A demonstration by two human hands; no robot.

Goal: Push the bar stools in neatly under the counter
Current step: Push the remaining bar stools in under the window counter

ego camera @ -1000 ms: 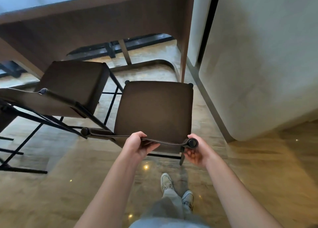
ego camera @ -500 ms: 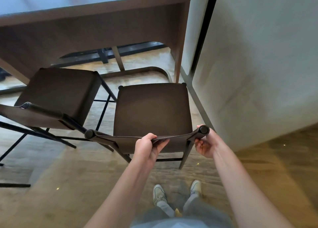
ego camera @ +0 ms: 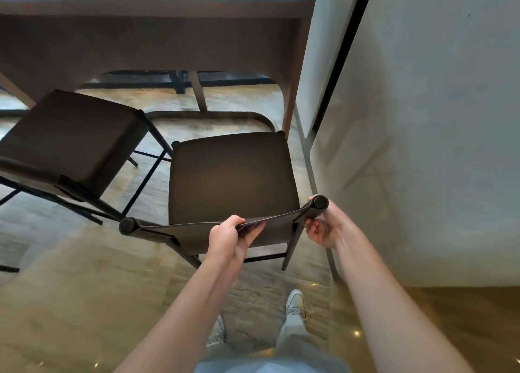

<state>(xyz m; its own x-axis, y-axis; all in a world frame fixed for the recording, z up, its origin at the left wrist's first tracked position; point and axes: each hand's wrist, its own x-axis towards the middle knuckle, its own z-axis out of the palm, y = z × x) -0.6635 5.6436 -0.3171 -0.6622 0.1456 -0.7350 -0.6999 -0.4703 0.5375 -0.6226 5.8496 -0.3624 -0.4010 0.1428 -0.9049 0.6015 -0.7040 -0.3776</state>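
Observation:
A dark brown bar stool (ego camera: 230, 181) with thin black legs stands in front of me, its seat short of the brown counter (ego camera: 157, 35). My left hand (ego camera: 229, 239) grips the middle of its low strap backrest. My right hand (ego camera: 323, 225) holds the backrest's right post just under its round cap. A second matching stool (ego camera: 70, 139) stands to the left, angled, its front near the counter's edge.
A pale wall panel (ego camera: 422, 147) runs close along the right side of the stool. The counter's end leg (ego camera: 292, 91) stands just beyond the seat's far right corner. My feet (ego camera: 295, 305) are on the glossy floor behind the stool.
The stool has slid forward toward the counter and slightly right, nearer the wall. Both hands have kept their hold on the backrest and I have stepped forward.

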